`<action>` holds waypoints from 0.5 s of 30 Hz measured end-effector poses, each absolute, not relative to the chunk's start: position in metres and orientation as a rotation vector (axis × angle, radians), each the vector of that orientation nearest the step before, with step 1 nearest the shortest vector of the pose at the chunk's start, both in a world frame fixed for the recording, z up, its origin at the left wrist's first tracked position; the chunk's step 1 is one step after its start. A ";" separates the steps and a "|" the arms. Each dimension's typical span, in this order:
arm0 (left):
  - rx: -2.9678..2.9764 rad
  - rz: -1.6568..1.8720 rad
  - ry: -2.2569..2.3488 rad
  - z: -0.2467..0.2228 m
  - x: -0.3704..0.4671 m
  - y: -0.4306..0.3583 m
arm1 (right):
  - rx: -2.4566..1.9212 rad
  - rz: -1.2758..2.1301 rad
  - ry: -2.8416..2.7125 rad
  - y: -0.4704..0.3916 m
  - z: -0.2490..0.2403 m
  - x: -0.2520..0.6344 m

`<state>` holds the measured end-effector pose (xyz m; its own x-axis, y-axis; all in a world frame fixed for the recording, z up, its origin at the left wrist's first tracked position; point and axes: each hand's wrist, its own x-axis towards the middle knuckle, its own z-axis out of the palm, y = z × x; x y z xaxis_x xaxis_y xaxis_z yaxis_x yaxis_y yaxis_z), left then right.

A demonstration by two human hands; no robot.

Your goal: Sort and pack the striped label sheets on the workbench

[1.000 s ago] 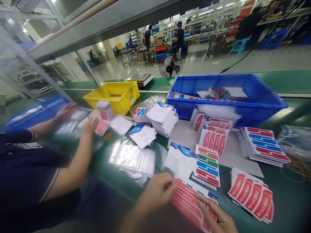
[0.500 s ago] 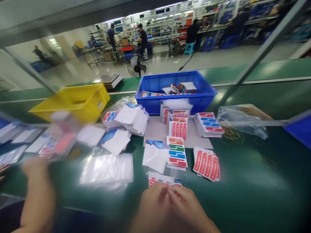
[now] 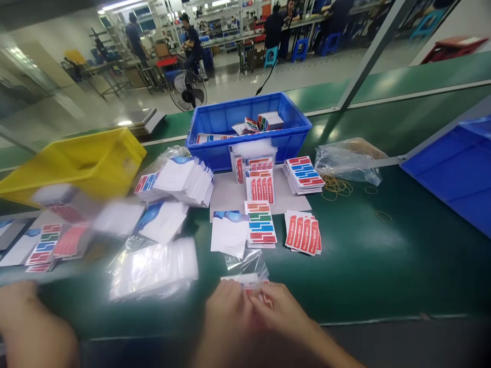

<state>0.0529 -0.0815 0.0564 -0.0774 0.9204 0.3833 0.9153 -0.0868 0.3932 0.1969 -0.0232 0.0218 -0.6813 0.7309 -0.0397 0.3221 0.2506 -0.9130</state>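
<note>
Close to the bench's front edge, my left hand and my right hand meet with fingers pinched on a clear plastic bag. White and red printed cards show at the bag, between and behind my fingers; how far inside they lie I cannot tell. Just beyond are a white sheet with a blue top and a multicoloured sticker sheet. Red sticker cards lie fanned to the right. A pile of clear bags rests to the left.
A blue bin with cards stands behind the stacks, a yellow bin at left. White booklets are piled between them. Rubber bands lie right, near another blue bin. A co-worker's arm reaches in at lower left.
The view has swung to the right. More of the clear bag now shows beyond my hands, and the cards at my fingers are more covered. The co-worker's arm is lower in view.
</note>
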 end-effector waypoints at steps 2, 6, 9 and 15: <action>2.134 0.812 2.010 0.054 0.053 -0.086 | -0.960 1.388 -2.122 -0.017 0.028 0.199; 2.081 0.765 2.011 0.047 0.058 -0.091 | -0.935 1.340 -2.183 -0.010 0.038 0.197; 2.022 0.789 2.049 0.046 0.056 -0.092 | -0.908 1.379 -2.217 -0.014 0.038 0.195; 1.791 0.842 2.323 0.049 0.031 -0.098 | -1.019 1.405 -2.148 -0.012 0.034 0.208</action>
